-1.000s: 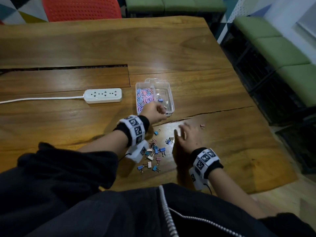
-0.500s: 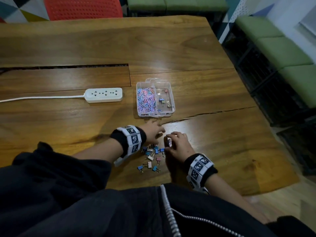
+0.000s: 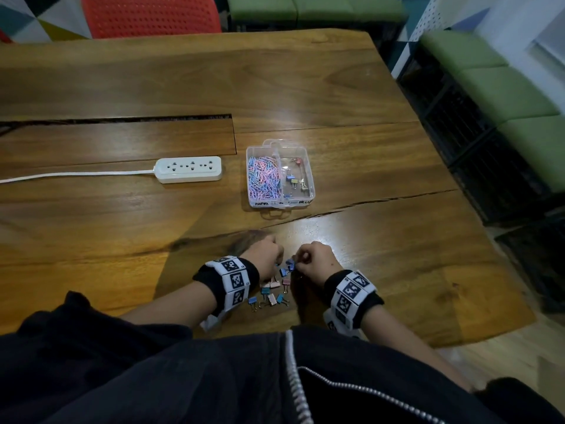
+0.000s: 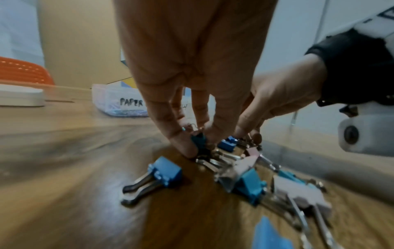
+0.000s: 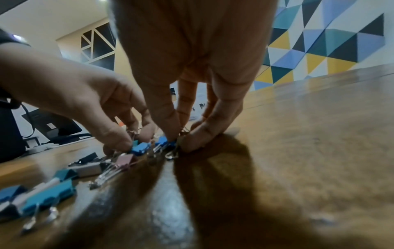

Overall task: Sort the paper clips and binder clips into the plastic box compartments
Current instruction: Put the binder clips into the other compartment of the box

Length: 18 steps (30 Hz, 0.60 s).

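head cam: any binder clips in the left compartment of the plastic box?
No, the left compartment of the plastic box holds only pink and blue paper clips; the few binder clips inside lie in the right compartment.

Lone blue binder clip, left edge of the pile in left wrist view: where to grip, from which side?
Pinch the blue binder clip across its body's two flat faces, coming from above. It lies on the table apart from the pile, its wire handles pointing toward the camera, too thin and low for fingers.
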Motion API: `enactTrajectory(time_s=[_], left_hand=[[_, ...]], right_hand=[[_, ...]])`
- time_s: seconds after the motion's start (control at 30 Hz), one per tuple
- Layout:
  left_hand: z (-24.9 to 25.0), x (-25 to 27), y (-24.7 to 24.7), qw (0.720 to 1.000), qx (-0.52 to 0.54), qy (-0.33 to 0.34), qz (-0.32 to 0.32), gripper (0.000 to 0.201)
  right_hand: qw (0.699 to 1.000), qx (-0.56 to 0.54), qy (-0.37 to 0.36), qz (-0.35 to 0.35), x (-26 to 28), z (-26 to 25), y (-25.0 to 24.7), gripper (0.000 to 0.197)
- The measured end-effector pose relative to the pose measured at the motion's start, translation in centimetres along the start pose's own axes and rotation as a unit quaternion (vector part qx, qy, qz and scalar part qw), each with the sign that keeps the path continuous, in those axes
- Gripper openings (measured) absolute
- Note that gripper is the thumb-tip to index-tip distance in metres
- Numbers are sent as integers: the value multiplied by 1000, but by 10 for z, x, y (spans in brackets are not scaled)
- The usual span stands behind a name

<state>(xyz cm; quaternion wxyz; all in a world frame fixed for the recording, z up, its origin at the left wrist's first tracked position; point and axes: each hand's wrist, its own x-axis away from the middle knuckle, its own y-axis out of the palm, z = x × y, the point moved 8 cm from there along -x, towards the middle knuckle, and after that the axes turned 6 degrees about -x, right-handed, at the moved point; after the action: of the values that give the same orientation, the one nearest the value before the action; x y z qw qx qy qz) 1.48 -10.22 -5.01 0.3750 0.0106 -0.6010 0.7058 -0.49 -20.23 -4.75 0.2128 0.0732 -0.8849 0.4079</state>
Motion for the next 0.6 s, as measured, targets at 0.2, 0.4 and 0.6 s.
enactTrajectory(time_s=[0.2, 0.4, 0.6], left_hand=[[-13, 5, -4, 997, 75, -19, 18, 14], [-18, 11, -7, 998, 56, 5, 26, 9], [-29, 14, -7, 992, 122, -11, 34, 9]], right_hand=[[1000, -16, -12, -3, -1, -3, 0, 30], [991, 99, -67, -53, 7, -18, 19, 53], [989, 119, -72, -59, 4, -22, 20, 32]])
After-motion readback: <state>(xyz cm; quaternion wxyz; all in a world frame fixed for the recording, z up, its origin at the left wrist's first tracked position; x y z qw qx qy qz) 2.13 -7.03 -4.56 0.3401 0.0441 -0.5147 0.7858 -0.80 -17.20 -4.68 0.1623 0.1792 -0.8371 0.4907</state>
